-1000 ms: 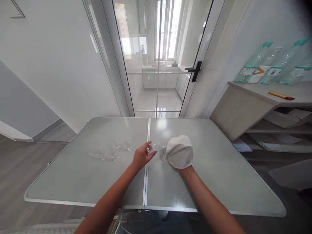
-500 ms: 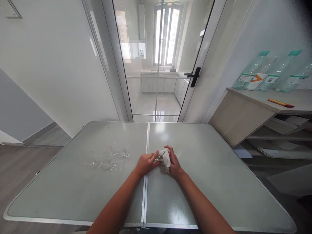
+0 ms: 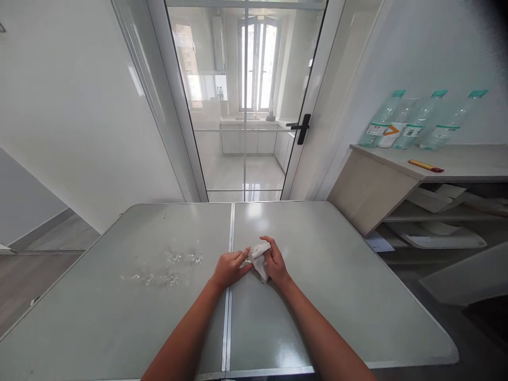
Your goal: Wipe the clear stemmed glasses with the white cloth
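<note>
- Two bare forearms enter from the bottom edge and reach inward over the pale grey-green table (image 3: 349, 301), whose metal seam strip (image 3: 227, 323) runs up the frame just left of centre.
- The left hand (image 3: 230, 269) sits slightly below the centre of the frame, over the seam strip; its thumb and fingers are closed on a clear piece (image 3: 248, 260), mostly hidden by fingers and cloth.
- The right hand (image 3: 277, 264), just right of centre, grips a bunched white cloth (image 3: 260, 260) between thumb and fingers. The cloth lies between the two hands, against the clear piece, one corner hanging toward the tabletop.
- At the lower left of the frame, several clear glass pieces (image 3: 173, 280) stand or lie in a loose group on the table, well apart from the left hand; their transparent outlines are hard to make out.
- At right, a wooden shelf unit (image 3: 377, 193) holds papers and flat items; on its top are a yellow and red stick (image 3: 425, 166) and, toward the upper right, clear bottles (image 3: 420, 119), some green-capped.
- Beyond the table, top centre, is a glazed door (image 3: 313, 90) with a black handle (image 3: 304, 129); through the glass show low white cabinets (image 3: 266, 142) and a bright window (image 3: 248, 66).
</note>
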A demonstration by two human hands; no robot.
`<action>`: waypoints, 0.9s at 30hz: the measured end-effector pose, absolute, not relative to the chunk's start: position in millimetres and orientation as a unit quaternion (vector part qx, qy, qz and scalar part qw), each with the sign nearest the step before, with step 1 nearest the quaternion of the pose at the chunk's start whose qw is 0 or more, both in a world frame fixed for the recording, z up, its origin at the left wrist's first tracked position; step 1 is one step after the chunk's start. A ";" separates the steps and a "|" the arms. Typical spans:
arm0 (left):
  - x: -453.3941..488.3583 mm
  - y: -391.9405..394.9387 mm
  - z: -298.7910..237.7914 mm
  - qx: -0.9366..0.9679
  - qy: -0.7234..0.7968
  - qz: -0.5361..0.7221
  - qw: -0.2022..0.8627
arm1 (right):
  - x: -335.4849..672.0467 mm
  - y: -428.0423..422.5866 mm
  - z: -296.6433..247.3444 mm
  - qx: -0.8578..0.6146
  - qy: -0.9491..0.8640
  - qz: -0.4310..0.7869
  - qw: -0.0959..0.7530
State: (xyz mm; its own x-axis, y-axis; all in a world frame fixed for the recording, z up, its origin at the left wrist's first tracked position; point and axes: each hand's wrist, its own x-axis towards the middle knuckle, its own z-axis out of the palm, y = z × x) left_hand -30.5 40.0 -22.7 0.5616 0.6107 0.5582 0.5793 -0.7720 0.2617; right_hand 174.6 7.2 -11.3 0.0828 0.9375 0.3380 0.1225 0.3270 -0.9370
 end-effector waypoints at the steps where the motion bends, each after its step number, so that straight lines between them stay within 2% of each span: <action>1: -30.5 39.7 -20.8 0.881 0.339 0.328 0.022 | 174.8 6.6 -10.4 -0.454 -0.585 0.350 0.574; 9: -35.7 35.8 -8.8 0.883 0.371 0.283 0.043 | 173.4 7.1 -8.0 -0.419 -0.648 0.366 0.520; 14: -35.1 34.1 -9.6 0.875 0.382 0.293 0.043 | 175.4 11.2 -11.4 -0.396 -0.621 0.392 0.552; 22: -32.4 34.9 -9.4 0.872 0.379 0.304 0.066 | 183.6 12.5 -6.2 -0.458 -0.510 0.377 0.623; 27: -37.7 36.0 -12.7 0.859 0.388 0.330 0.061 | 178.9 8.4 -2.1 -0.419 -0.607 0.367 0.567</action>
